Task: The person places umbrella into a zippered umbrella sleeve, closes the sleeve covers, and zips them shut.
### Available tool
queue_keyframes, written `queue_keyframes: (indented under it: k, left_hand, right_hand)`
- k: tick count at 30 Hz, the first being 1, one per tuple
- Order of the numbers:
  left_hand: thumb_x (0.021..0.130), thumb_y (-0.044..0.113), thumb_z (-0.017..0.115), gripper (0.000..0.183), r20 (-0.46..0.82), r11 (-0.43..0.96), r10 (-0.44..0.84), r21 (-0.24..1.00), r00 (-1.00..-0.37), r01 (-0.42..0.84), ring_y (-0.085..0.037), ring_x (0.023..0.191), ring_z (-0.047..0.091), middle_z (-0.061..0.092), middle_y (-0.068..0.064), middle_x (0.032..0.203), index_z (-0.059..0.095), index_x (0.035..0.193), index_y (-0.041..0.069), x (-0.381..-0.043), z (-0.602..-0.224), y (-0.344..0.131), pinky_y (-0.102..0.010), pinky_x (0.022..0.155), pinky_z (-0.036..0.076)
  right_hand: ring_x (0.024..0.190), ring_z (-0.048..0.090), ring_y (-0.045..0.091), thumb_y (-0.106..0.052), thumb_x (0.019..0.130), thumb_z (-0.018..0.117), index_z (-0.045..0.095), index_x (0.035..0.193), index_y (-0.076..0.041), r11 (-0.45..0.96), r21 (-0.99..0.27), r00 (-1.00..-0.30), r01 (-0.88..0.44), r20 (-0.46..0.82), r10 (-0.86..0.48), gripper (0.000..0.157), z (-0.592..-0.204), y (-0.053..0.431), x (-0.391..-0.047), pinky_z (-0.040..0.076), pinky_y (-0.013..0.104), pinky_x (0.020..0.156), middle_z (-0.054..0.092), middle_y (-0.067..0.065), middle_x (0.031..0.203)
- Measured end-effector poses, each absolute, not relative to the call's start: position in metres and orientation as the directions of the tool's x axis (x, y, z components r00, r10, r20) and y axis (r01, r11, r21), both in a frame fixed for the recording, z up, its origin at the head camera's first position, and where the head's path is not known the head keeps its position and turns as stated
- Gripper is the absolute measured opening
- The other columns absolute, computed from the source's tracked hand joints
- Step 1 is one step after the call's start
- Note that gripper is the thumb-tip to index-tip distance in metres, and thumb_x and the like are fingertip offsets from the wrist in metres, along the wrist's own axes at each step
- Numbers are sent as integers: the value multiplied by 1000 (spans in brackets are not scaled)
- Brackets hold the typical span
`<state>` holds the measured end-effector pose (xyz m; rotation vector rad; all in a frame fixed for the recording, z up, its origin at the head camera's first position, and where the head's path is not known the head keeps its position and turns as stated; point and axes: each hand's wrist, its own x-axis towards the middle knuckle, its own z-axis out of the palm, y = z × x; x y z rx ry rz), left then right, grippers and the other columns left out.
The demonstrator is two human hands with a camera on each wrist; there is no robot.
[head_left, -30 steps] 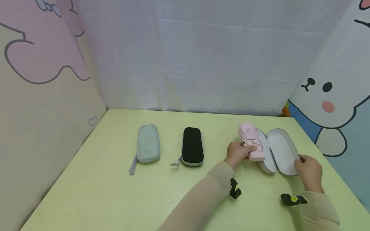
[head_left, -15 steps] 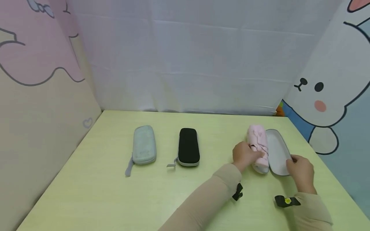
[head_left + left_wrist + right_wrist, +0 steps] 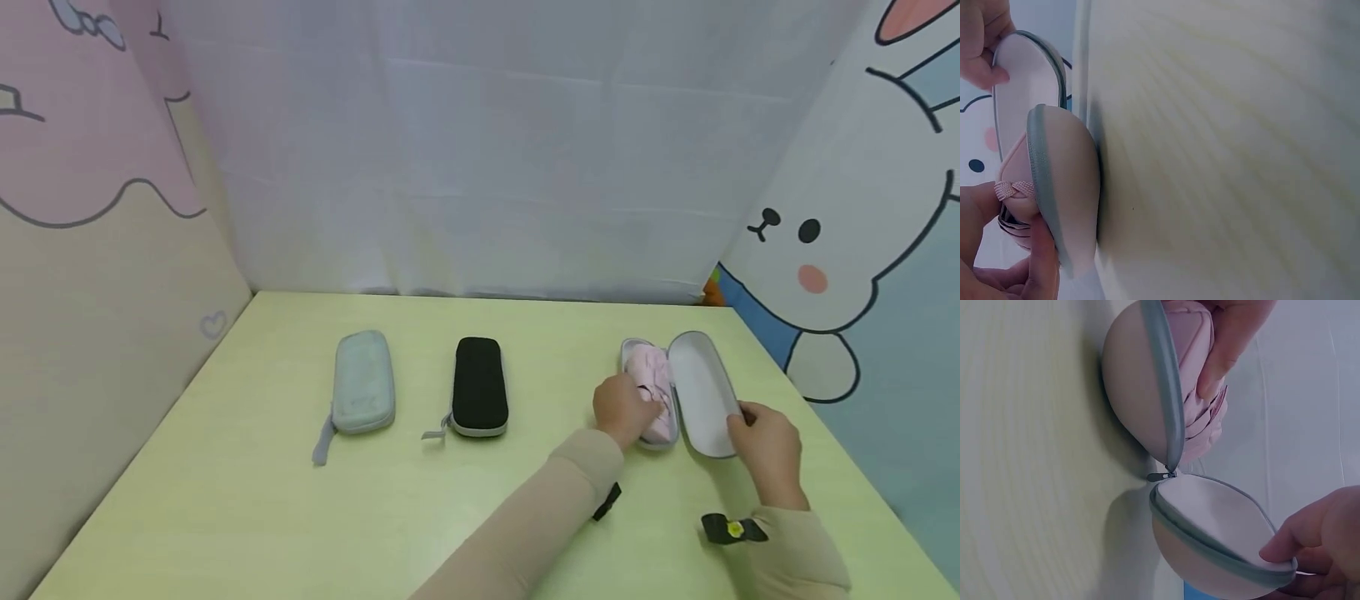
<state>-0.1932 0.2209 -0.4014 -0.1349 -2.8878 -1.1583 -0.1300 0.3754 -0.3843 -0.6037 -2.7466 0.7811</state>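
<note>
A pink folded umbrella (image 3: 649, 371) lies in the left half of a zippered case, mostly below its rim. My left hand (image 3: 624, 410) pinches the umbrella near its front end; in the left wrist view its finger and thumb meet around the braided strap (image 3: 1015, 189). The case's base (image 3: 1072, 181) is a pink shell with a grey zip edge. Its lid (image 3: 699, 387), white inside, is swung out to the right. Thumb and fingers of my right hand (image 3: 768, 450) grip the lid's outer edge. A zip pull (image 3: 1159, 477) hangs at the hinge end in the right wrist view.
To the left, a closed black case (image 3: 480, 383) and a closed pale green case (image 3: 364, 382) lie on the pale yellow table (image 3: 315, 533), each with a grey pull strap. A white cloth wall (image 3: 480, 167) stands behind the table.
The umbrella has gone from above and left of the case down into its left half, held by the left hand. The right hand keeps its grip on the lid. The head view has shifted slightly.
</note>
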Motion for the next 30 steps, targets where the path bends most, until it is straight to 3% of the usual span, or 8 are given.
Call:
queue_keyframes:
  k: [5, 9, 13, 19, 21, 24, 26, 30]
  left_hand:
    - [81, 35, 71, 34, 110, 764, 126, 623, -986, 167, -9, 55, 49, 48, 5, 55, 55, 59, 14, -191, -396, 220, -21, 49, 35]
    - [83, 32, 68, 23, 89, 797, 110, 587, -990, 142, -9, 63, 53, 52, 5, 63, 63, 66, 17, -192, -396, 217, -23, 54, 38]
    - [81, 30, 70, 15, 30, 731, 56, 679, -998, 62, -12, 68, 50, 53, 3, 75, 66, 80, 16, -196, -405, 212, -25, 60, 40]
    - [83, 37, 66, 47, -174, 495, 35, 859, -984, -134, -21, 92, 56, 60, -7, 102, 58, 117, 6, -196, -415, 206, -31, 77, 45]
    - [88, 40, 59, 42, -246, 450, 61, 872, -967, -193, -20, 90, 57, 63, -7, 99, 62, 112, 5, -197, -416, 204, -31, 76, 45]
    - [93, 45, 47, 46, -312, 411, 87, 876, -946, -251, -20, 73, 58, 62, -6, 86, 66, 104, 3, -199, -417, 204, -30, 70, 44]
    - [94, 48, 42, 52, -335, 397, 87, 876, -938, -276, -20, 61, 57, 61, -7, 79, 66, 102, 3, -201, -417, 204, -30, 67, 44]
    - [94, 53, 38, 62, -382, 352, 77, 875, -921, -333, -23, 53, 58, 63, -10, 87, 63, 111, -1, -204, -417, 205, -30, 67, 46]
  right_hand:
    - [93, 55, 48, -7, 89, 47, 52, 115, 19, 788, -543, -896, 289, 136, 423, 37, -386, 375, -128, 48, 53, 71, 55, 37, 106]
    - [91, 55, 47, -9, 89, 48, 54, 114, 18, 792, -547, -894, 272, 160, 418, 37, -387, 377, -128, 48, 52, 69, 56, 36, 104]
    - [93, 55, 44, -16, 90, 48, 54, 119, 13, 749, -592, -883, 298, 126, 451, 41, -390, 380, -132, 48, 48, 65, 56, 33, 108]
    - [107, 48, 42, -36, 94, 44, 41, 133, 8, 619, -710, -892, 337, -30, 451, 59, -387, 380, -135, 44, 49, 78, 46, 32, 123]
    - [110, 45, 41, -43, 95, 40, 35, 137, 9, 588, -741, -908, 324, -68, 413, 67, -386, 378, -136, 42, 50, 82, 40, 33, 130]
    - [106, 47, 30, -52, 95, 35, 37, 137, 5, 541, -796, -930, 271, -71, 361, 71, -389, 379, -139, 45, 39, 80, 41, 27, 132]
    - [103, 50, 19, -52, 95, 36, 41, 136, 2, 491, -843, -942, 218, -51, 330, 68, -398, 384, -145, 46, 30, 77, 45, 21, 131]
    - [92, 50, 0, -51, 95, 40, 50, 131, -7, 489, -862, -940, 133, 46, 337, 58, -439, 403, -169, 46, 15, 66, 51, 5, 122]
